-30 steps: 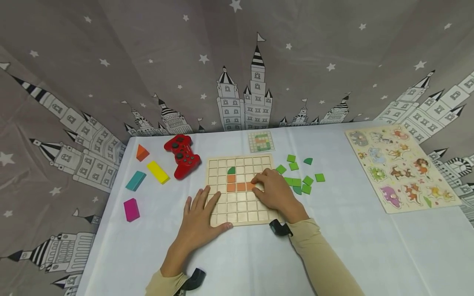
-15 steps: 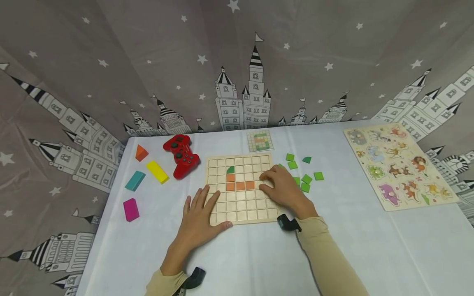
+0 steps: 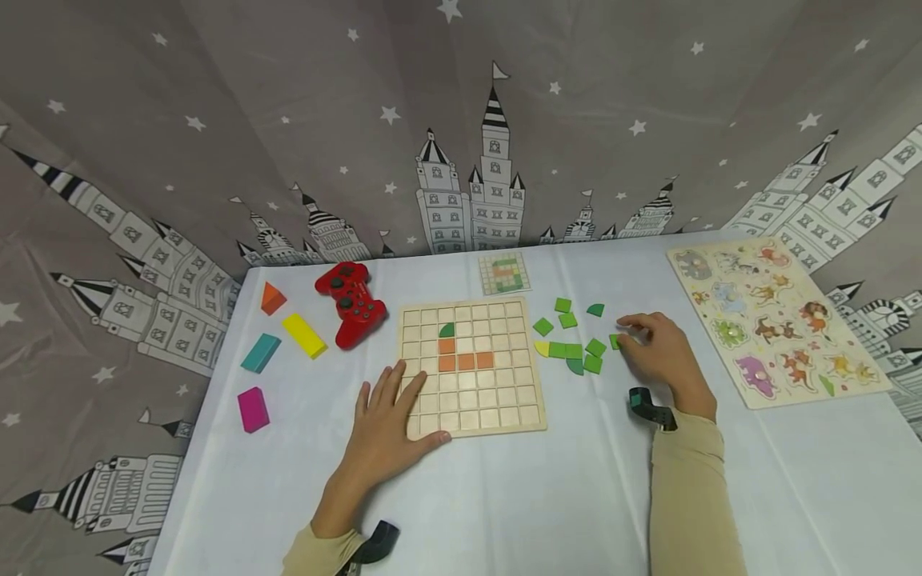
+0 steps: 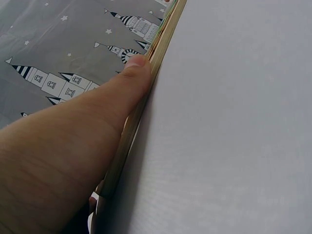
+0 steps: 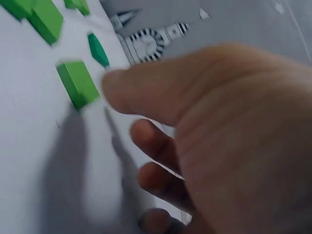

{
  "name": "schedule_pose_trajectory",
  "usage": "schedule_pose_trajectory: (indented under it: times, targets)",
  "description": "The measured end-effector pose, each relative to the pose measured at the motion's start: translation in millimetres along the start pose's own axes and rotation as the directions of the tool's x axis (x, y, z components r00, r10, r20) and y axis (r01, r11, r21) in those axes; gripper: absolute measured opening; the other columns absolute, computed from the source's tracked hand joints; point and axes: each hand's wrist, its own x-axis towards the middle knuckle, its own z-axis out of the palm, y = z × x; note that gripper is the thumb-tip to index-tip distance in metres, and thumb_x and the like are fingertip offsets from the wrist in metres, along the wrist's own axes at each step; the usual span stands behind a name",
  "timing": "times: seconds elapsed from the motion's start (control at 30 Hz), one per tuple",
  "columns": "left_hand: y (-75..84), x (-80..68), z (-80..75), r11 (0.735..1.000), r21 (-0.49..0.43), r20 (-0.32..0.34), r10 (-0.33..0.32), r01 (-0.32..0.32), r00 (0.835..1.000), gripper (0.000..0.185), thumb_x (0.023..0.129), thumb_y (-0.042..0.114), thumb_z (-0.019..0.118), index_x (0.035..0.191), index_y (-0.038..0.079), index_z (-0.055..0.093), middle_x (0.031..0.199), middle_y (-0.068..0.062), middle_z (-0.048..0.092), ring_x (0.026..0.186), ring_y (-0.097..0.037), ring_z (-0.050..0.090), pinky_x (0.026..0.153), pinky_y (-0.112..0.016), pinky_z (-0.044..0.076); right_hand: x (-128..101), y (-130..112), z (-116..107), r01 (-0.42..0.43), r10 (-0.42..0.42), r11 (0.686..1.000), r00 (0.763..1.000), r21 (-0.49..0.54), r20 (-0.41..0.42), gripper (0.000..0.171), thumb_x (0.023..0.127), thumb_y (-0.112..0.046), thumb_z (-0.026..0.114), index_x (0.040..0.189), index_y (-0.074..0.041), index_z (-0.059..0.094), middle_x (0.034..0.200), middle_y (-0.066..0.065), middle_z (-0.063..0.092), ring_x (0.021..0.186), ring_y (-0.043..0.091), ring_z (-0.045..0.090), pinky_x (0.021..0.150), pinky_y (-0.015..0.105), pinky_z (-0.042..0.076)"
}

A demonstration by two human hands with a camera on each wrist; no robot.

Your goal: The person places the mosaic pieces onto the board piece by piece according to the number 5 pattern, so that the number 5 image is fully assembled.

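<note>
On a white cloth-covered table (image 3: 504, 496) backed by a grey curtain printed with castles and stars (image 3: 288, 120), toys lie in a row. Far left are four loose wooden blocks: an orange triangle (image 3: 272, 298), a teal bar (image 3: 261, 352), a yellow bar (image 3: 305, 334) and a magenta block (image 3: 253, 409). Beside them sits a red game controller (image 3: 350, 302).

Next comes a square wooden grid board (image 3: 471, 367) holding one dark green quarter-round tile (image 3: 447, 330) above four orange square tiles (image 3: 465, 360). The left hand (image 3: 389, 428) rests flat on the board's near left corner, fingers straight and spread, thumb along its front edge. Behind the board lies a small pattern card showing a green and orange grid (image 3: 504, 274).

To the right of the board, a scatter of small green tiles (image 3: 572, 349) lies on the cloth. The right hand (image 3: 659, 352) is just past them, fingers loosely curled, thumb and forefinger closing on a single green square tile (image 3: 615, 341) at the cluster's right edge; the wrist view shows the thumb tip beside the tile, and whether it is gripped cannot be told.

Far right lies a wooden animal peg puzzle (image 3: 774, 320). No writing is readable anywhere.
</note>
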Motion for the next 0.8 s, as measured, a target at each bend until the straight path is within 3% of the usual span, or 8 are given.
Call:
schedule_pose_trajectory:
  times: [0.17,0.3,0.47,0.8]
  targets:
    - [-0.3,0.4,0.6,1.000,0.006,-0.002,0.000,0.000,1.000,0.101,0.077,0.070,0.072,0.159,0.020,0.038,0.171,-0.014,0.019,0.158,-0.037,0.016,0.124,-0.066,0.010,-5.3,17.2,-10.8,0.006,-0.009,0.999,0.996,0.043,0.087,0.048,0.096,-0.025,0.069,0.139,-0.006,0.060,0.126,0.022,0.059,0.108,0.034,0.051,0.095,0.051,0.044]
    - [-0.7,0.7,0.9,1.000,0.004,-0.002,0.004,-0.004,1.000,0.101,0.077,0.070,0.072,0.159,0.020,0.038,0.171,-0.014,0.019,0.158,-0.037,0.016,0.124,-0.065,0.010,-3.6,18.5,-7.6,0.048,-0.052,0.998,0.991,0.030,0.120,0.043,0.095,-0.021,0.071,0.135,-0.005,0.064,0.126,0.023,0.060,0.108,0.035,0.053,0.097,0.053,0.045]
    - [-2.4,0.3,1.4,1.000,0.000,-0.007,0.002,-0.002,1.000,0.102,0.077,0.071,0.071,0.159,0.020,0.038,0.171,-0.013,0.019,0.158,-0.037,0.015,0.124,-0.065,0.009,1.2,13.1,-2.9,0.075,-0.072,0.997,0.993,-0.031,0.099,0.034,0.095,-0.019,0.071,0.126,-0.003,0.069,0.119,0.023,0.062,0.104,0.035,0.056,0.095,0.053,0.047]
    - [-1.2,-0.1,0.7,1.000,-0.007,0.005,-0.004,0.004,1.000,0.101,0.078,0.070,0.071,0.159,0.020,0.038,0.171,-0.013,0.018,0.158,-0.036,0.015,0.124,-0.065,0.009,4.5,12.0,5.1,0.073,-0.070,0.995,0.997,-0.075,0.032,0.034,0.097,-0.022,0.070,0.121,0.002,0.069,0.113,0.021,0.061,0.098,0.033,0.054,0.091,0.051,0.046]
